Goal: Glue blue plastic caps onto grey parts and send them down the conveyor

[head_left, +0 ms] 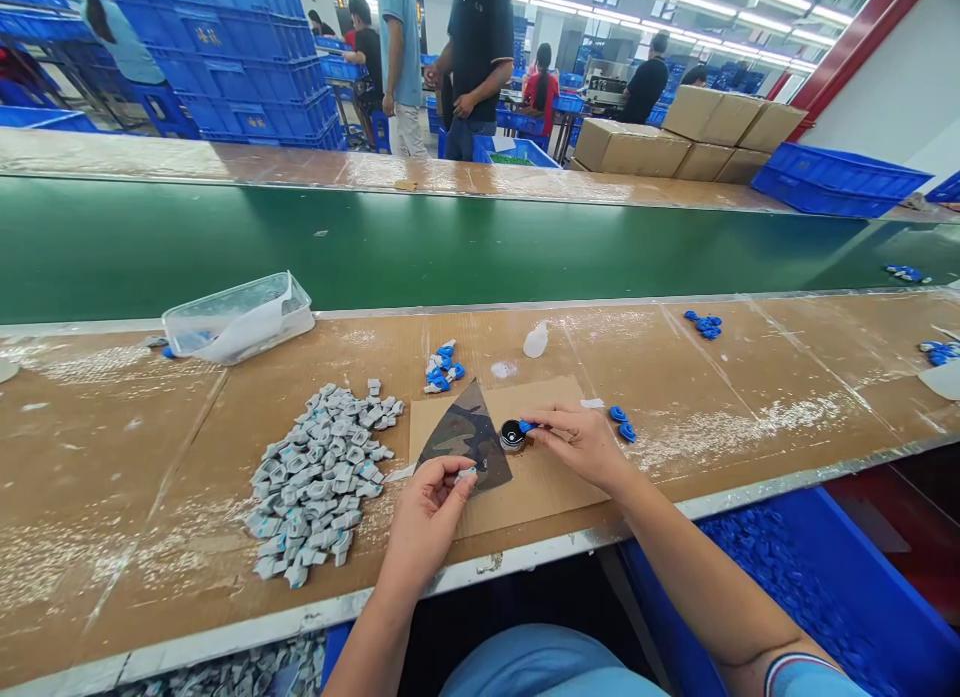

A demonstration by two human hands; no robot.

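Between the thumb and fingers of my left hand (436,502) is a small grey plastic piece (466,473), over the near edge of a dark, glossy triangular sheet (472,442). My right hand (581,442) pinches a small blue plastic piece (527,426) at the rim of a small round pot (512,435) with a dark inside. The sheet and pot rest on a flat cardboard piece (555,492). Left of my left hand lies a heap of grey plastic pieces (319,477). Two loose blue pieces (627,432) lie beyond my right hand.
Joined blue-and-grey pieces (442,367) and a small white bottle (535,340) stand behind the cardboard. A clear tub (238,319) sits at left. Beyond runs a green conveyor belt (420,242). A blue bin (795,577) of blue pieces is below the table edge. People are farther back.
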